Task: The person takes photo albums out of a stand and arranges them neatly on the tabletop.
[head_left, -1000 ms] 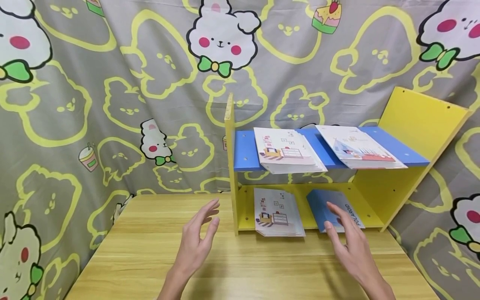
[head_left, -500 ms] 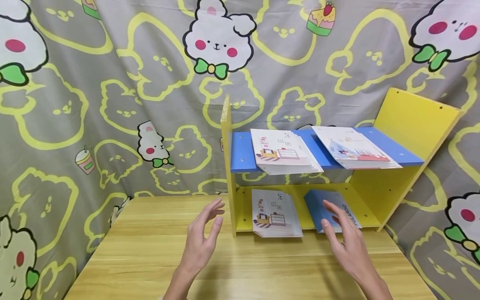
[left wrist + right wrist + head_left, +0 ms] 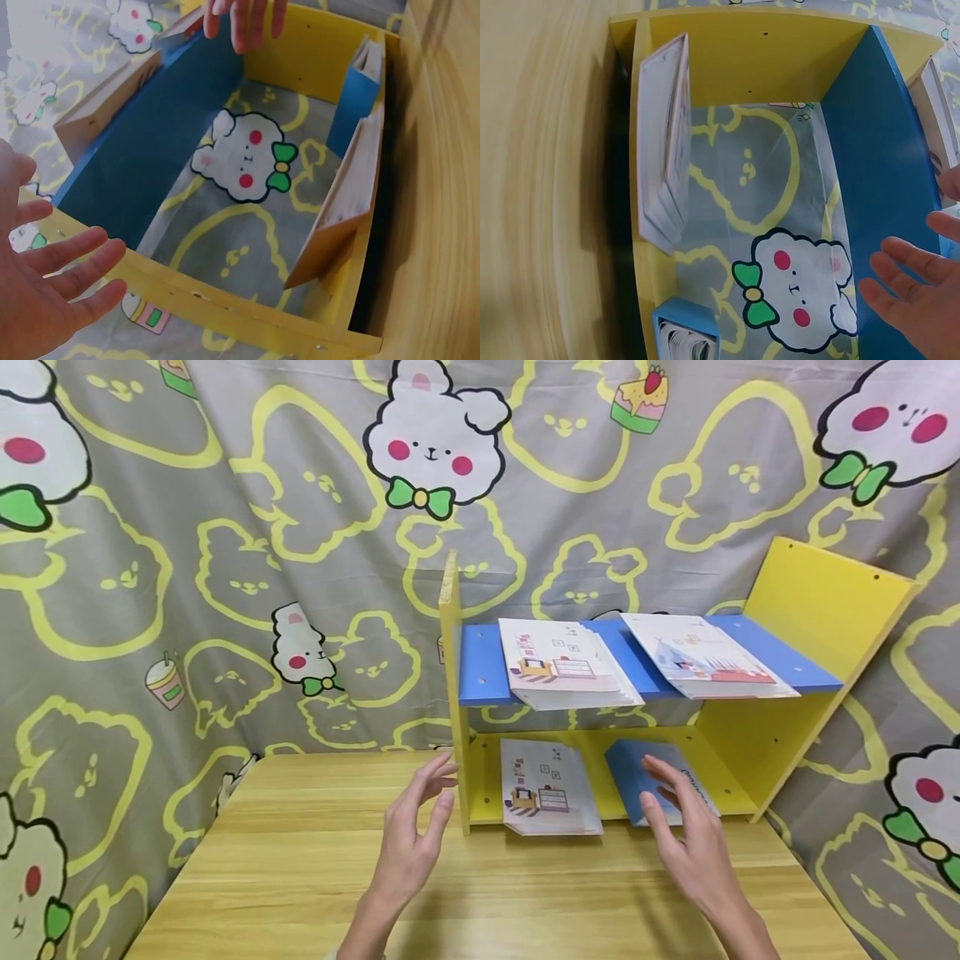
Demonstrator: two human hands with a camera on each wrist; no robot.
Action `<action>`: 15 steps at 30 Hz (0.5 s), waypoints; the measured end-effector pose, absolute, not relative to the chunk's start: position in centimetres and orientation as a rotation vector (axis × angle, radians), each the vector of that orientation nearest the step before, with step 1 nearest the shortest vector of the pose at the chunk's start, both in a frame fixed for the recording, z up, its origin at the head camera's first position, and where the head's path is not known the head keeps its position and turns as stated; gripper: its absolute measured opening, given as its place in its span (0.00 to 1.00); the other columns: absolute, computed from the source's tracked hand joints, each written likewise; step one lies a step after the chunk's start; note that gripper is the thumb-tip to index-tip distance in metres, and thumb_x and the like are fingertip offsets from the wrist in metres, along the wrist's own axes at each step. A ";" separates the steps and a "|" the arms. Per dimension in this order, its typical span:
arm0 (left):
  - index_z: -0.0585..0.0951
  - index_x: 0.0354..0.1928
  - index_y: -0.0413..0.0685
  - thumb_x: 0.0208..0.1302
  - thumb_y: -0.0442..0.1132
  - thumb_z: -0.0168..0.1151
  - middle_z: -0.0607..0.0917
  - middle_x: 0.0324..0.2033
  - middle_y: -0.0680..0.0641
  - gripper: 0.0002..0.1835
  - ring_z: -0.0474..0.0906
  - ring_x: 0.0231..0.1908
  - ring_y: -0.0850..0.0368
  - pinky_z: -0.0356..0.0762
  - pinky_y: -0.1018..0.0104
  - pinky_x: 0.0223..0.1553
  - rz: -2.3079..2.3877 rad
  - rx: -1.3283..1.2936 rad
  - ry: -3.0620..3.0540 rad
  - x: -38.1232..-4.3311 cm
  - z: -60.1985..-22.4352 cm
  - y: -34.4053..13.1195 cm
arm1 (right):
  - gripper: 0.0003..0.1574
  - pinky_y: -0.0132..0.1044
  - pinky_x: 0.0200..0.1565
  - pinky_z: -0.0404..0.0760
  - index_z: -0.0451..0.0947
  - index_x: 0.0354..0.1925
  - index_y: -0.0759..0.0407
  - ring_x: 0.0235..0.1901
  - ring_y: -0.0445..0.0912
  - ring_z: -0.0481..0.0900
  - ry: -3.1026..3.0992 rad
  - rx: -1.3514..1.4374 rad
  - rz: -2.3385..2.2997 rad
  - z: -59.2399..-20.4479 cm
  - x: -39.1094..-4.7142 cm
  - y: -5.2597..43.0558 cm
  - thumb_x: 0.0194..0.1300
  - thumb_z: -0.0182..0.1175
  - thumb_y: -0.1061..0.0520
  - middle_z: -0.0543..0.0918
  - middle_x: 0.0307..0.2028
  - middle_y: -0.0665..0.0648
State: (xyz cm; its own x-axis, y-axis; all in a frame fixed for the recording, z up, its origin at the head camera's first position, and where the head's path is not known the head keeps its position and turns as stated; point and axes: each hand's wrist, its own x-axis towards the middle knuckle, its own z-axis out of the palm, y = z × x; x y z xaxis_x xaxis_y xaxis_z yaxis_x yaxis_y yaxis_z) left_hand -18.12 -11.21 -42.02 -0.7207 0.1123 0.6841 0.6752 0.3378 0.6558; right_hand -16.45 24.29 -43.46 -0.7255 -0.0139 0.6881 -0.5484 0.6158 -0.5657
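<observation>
Though near, blue box (image 3: 627, 775) beyond fingers (image 3: 676, 777)

A grey curtain (image 3: 180, 627) printed with yellow outlines and white rabbits (image 3: 437, 435) in green bow ties covers the rear and both sides. The wood-grain table (image 3: 285, 860) supports a yellow-and-blue two-tier shelf unit (image 3: 628, 652). Soft shadows mark the tabletop.

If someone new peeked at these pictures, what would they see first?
Probably the big white bunny high on the gray curtain behind the shelf. Then that shelf, bright yellow and blue, with books on both levels. In front, the left hand and right hand hold nothing.
</observation>
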 end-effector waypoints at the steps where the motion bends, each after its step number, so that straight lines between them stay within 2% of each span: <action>1: 0.71 0.73 0.48 0.77 0.33 0.55 0.84 0.58 0.48 0.25 0.84 0.53 0.46 0.80 0.48 0.59 -1.394 -0.688 -2.075 -18.1 -41.9 -11.1 | 0.38 0.21 0.64 0.68 0.65 0.75 0.49 0.64 0.37 0.72 -2.179 0.440 1.071 -43.4 -16.4 24.3 0.73 0.58 0.70 0.76 0.67 0.56; 11: 0.69 0.74 0.50 0.78 0.34 0.54 0.83 0.58 0.52 0.25 0.82 0.57 0.49 0.77 0.45 0.61 -1.431 -0.708 -2.078 -18.2 -41.2 -10.2 | 0.39 0.24 0.64 0.71 0.66 0.74 0.50 0.64 0.40 0.73 -2.118 0.455 1.148 -42.4 -16.5 23.9 0.71 0.59 0.72 0.77 0.64 0.56; 15: 0.68 0.75 0.56 0.78 0.34 0.53 0.83 0.59 0.52 0.26 0.81 0.58 0.49 0.76 0.47 0.63 -1.454 -0.712 -2.078 -18.4 -40.9 -10.0 | 0.39 0.24 0.63 0.71 0.66 0.74 0.52 0.65 0.41 0.73 -2.102 0.479 1.174 -42.0 -16.7 23.8 0.71 0.59 0.72 0.77 0.65 0.58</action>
